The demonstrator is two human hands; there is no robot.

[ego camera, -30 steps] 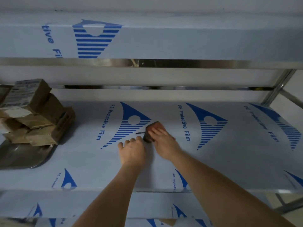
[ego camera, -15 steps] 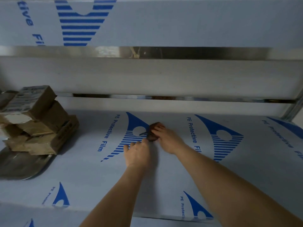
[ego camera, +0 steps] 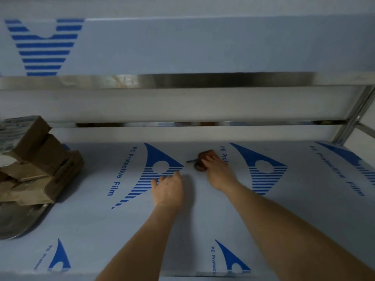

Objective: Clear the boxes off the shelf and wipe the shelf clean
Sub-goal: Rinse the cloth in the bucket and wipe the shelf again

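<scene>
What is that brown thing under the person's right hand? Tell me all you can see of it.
The brown cloth is a small, bunched, reddish-brown wad, soft-looking like a rag or sponge; its exact material is unclear. It lies on the film-covered shelf, between two blue logos, toward the back. The right hand presses on it from above, fingers covering its right side. A thin dark strand pokes out to its left. The left hand rests flat nearby, not touching it.

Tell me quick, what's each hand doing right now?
Left hand: open, flat on the film-covered shelf, holding nothing.
Right hand: closed on a small brown cloth or sponge.
</scene>
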